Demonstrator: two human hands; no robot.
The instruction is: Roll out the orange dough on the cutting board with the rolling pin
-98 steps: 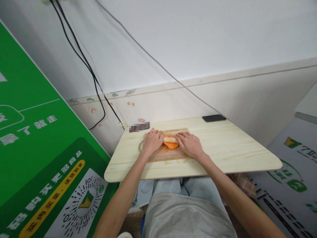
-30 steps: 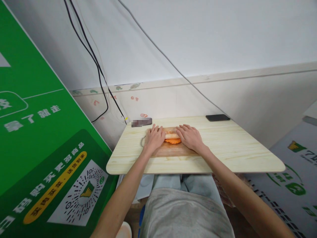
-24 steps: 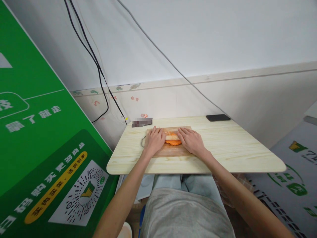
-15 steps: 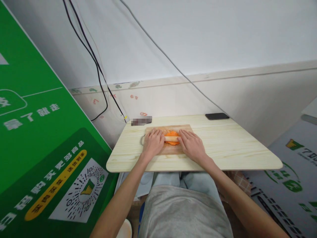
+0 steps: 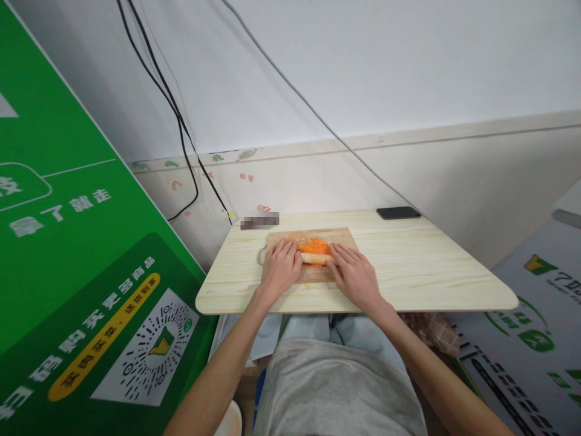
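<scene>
A pale wooden rolling pin [image 5: 316, 258] lies crosswise over a flattened piece of orange dough [image 5: 314, 246]. Beneath them is a wooden cutting board [image 5: 313, 277] with a metal ring handle on its left. My left hand [image 5: 280, 264] covers the pin's left end, fingers bent forward over it. At the other end, my right hand [image 5: 354, 270] rests on the pin in the same way, palm down. Both ends of the pin are hidden under the hands. More of the dough shows on the far side of the pin than on the near side.
The board lies on a light wood-grain table [image 5: 422, 266]. A black phone [image 5: 398, 213] lies at its back right edge, and a blurred-out dark item [image 5: 259, 221] at its back left. A green printed panel [image 5: 113, 242] stands on the left; cables hang along the wall.
The rolling pin has come slightly toward me over the dough, with both hands on it. More orange dough now shows beyond the pin.
</scene>
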